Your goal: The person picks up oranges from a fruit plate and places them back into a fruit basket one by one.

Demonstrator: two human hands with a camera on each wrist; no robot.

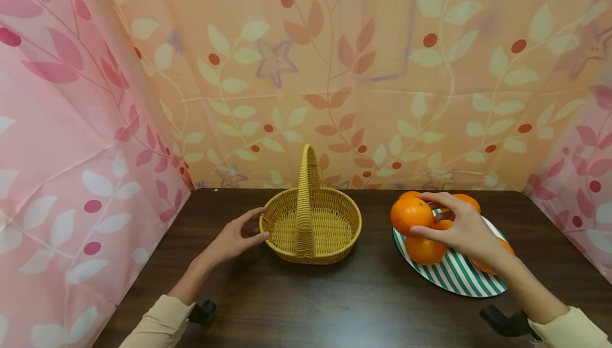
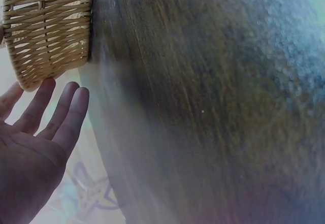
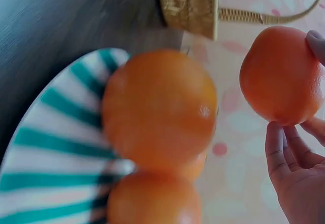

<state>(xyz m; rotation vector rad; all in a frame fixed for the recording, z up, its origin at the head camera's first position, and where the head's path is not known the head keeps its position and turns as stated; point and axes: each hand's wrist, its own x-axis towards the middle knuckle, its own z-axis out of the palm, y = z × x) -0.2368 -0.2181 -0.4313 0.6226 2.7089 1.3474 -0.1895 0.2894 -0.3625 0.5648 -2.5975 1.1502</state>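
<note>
My right hand (image 1: 466,228) pinches an orange (image 1: 408,215) between thumb and fingers, above the left part of a round plate (image 1: 461,280) with green and white stripes. In the right wrist view, the held orange (image 3: 279,76) is clear of the other fruit. Several more oranges (image 1: 425,251) sit on the plate, some partly hidden by the hand. Left of the plate stands a yellow wicker basket (image 1: 311,257) with a tall arched handle and nothing inside. My left hand (image 1: 234,239) rests its fairly straight fingers against the basket's left end; the left wrist view shows fingertips at its woven wall (image 2: 48,36).
Everything stands on a dark wooden table (image 1: 306,305). Flowered cloth (image 1: 334,71) hangs behind it and at both sides. A stretch of tabletop separates basket and plate. Black wrist mounts (image 1: 507,321) show at both cuffs.
</note>
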